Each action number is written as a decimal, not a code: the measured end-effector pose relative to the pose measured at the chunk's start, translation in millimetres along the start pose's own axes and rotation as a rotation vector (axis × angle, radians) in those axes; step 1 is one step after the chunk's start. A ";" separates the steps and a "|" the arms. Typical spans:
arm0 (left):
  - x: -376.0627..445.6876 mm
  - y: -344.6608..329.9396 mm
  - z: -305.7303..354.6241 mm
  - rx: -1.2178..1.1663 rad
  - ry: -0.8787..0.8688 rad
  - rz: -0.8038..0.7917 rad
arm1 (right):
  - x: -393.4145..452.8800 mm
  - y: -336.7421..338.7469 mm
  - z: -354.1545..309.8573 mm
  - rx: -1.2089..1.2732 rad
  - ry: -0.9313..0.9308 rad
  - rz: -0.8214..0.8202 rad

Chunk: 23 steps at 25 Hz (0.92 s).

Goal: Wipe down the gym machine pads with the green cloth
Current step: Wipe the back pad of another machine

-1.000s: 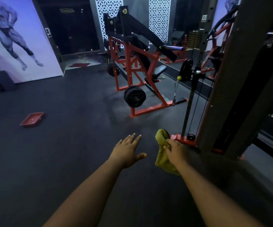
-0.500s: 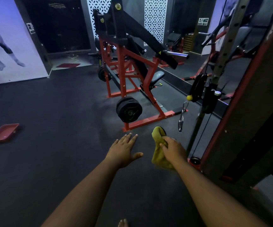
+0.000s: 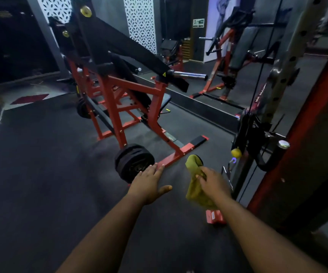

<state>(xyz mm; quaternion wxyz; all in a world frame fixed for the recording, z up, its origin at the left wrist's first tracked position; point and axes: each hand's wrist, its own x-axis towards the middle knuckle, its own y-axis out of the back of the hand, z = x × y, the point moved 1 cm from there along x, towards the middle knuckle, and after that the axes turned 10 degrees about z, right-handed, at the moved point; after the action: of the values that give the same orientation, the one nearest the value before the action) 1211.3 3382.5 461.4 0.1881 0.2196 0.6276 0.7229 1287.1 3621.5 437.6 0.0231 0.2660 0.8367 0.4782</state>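
Observation:
My right hand [image 3: 213, 181] is shut on the green cloth [image 3: 193, 180], which hangs bunched from my fingers above the dark floor. My left hand [image 3: 149, 183] is stretched forward, open, palm down, holding nothing. Ahead stands a red and black gym machine [image 3: 119, 83] with a black back pad [image 3: 127, 75] and a small seat pad [image 3: 164, 100]. Both hands are well short of the pads. A black weight plate [image 3: 132, 164] on the machine's lower arm sits just beyond my left fingertips.
A tall cable machine [image 3: 289, 119] with a red frame stands close on the right, with a yellow ball stop [image 3: 235, 152] and a hanging handle. A wall mirror [image 3: 218, 56] runs behind. A dark red mat [image 3: 29, 99] lies far left. Dark rubber floor spreads to the left.
I have moved closer to the red machine and turned right; it looms larger, and the red tray on the floor has left the view. My hands keep the same pose and grip.

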 end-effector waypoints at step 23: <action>719.8 -67.0 69.8 -0.119 -0.556 -0.066 | 577.1 -51.9 140.1 -0.120 -0.701 0.432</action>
<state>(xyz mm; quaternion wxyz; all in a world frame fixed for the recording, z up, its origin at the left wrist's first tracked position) 650.2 3843.7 461.8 0.3889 0.3773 0.5152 0.6641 811.4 3980.7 444.1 0.2213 0.5802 0.6737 0.4006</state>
